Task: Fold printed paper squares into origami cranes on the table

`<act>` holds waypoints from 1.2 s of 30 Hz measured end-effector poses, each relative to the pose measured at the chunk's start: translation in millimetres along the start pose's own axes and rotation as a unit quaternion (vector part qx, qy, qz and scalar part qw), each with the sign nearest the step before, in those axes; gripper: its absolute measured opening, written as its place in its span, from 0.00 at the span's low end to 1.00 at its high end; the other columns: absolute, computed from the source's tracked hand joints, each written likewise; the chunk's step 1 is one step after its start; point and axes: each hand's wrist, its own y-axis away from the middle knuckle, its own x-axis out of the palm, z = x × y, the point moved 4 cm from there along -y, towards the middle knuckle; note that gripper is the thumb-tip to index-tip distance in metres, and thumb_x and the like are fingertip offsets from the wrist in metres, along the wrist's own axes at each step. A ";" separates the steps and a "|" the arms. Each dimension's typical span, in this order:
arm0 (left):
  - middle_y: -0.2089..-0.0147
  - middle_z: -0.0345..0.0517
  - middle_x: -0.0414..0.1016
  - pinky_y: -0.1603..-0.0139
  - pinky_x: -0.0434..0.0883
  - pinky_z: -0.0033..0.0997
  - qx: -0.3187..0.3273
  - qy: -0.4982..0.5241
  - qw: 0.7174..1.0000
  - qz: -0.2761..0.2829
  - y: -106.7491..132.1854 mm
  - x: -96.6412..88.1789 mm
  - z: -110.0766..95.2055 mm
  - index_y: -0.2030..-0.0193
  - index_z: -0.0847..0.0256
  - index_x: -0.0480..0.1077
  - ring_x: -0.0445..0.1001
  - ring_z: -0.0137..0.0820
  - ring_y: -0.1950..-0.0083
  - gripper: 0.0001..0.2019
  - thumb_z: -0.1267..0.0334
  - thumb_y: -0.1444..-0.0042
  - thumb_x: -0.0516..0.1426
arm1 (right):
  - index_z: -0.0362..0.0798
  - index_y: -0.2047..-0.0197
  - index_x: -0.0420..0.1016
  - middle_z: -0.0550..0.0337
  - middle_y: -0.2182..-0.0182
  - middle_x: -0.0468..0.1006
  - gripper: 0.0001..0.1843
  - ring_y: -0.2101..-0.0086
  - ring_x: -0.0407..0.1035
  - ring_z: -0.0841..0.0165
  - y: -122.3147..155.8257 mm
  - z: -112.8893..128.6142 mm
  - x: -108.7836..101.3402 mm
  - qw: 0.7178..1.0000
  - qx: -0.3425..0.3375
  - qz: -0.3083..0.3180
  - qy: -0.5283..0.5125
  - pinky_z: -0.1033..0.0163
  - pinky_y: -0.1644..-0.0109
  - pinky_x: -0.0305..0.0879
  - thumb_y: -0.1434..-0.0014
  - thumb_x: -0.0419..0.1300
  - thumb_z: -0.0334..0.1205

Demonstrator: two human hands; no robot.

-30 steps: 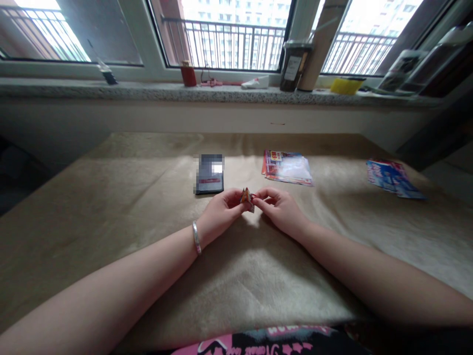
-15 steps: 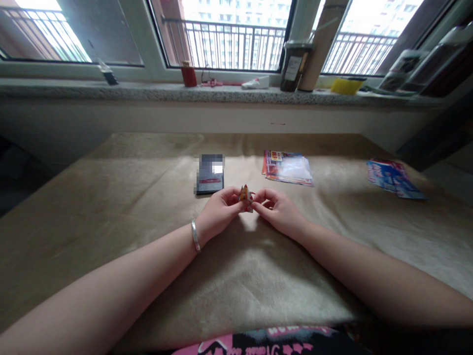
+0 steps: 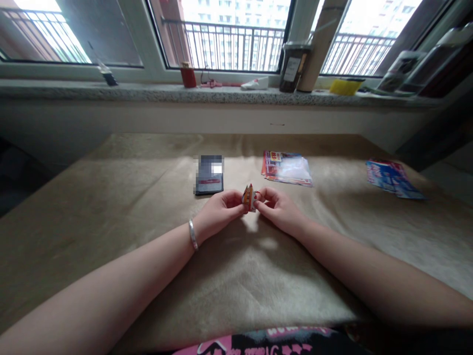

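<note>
A: What is being held?

B: A small folded paper (image 3: 249, 198), patterned in orange, red and white, with pointed tips turned upward. It is held near the middle of the table (image 3: 258, 291); whether its lower edge is touching the cover cannot be told.

A: And by which hand is it held?

B: By both. Its left side is pinched between the thumb and fingers of the left hand (image 3: 223, 209), and its right side is gripped in the same way by the right hand (image 3: 279, 209). The two hands are kept slightly apart by the paper between them. A silvery bracelet (image 3: 192, 235) is worn on the left wrist.

A: What has been laid around them?

B: Just beyond the left hand, a dark device (image 3: 210, 178) is seen lying flat, partly blurred out. Beyond the right hand, a stack of leaflets (image 3: 288, 170) is spread, with glare on the top sheet. Well off to the right, more bluish flyers (image 3: 393, 180) are overlapped.

A: And past the table?

B: A speckled sill (image 3: 148, 93) is lined with things: a red pot (image 3: 188, 77), a dark container (image 3: 291, 71) and a yellow box (image 3: 345, 87) among them.
</note>
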 end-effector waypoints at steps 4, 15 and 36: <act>0.67 0.42 0.75 0.63 0.68 0.25 0.019 -0.012 1.000 -0.021 -0.6 0.4 -1.0 0.66 0.65 0.69 0.72 0.26 0.66 0.12 0.60 0.53 0.63 | 0.48 0.66 0.66 0.65 0.73 0.70 0.09 0.74 0.65 0.74 0.1 1.3 2.8 1.000 -0.006 0.014 0.017 0.68 0.73 0.61 0.49 0.61 0.41; 0.65 0.43 0.75 0.62 0.68 0.25 0.038 -0.037 0.998 0.014 -1.0 1.6 0.5 0.63 0.64 0.70 0.73 0.27 0.64 0.09 0.64 0.51 0.59 | 0.47 0.66 0.67 0.65 0.73 0.71 0.06 0.75 0.64 0.75 1.8 5.1 3.2 0.998 -0.010 0.021 0.056 0.69 0.74 0.59 0.47 0.58 0.39; 0.66 0.43 0.74 0.62 0.67 0.28 0.077 -0.167 0.983 0.020 4.6 4.2 -6.2 0.61 0.62 0.69 0.71 0.30 0.64 0.08 0.60 0.42 0.54 | 0.49 0.64 0.67 0.62 0.70 0.70 0.10 0.68 0.65 0.71 2.2 6.5 -0.4 0.997 -0.037 0.017 -0.060 0.64 0.64 0.62 0.44 0.56 0.46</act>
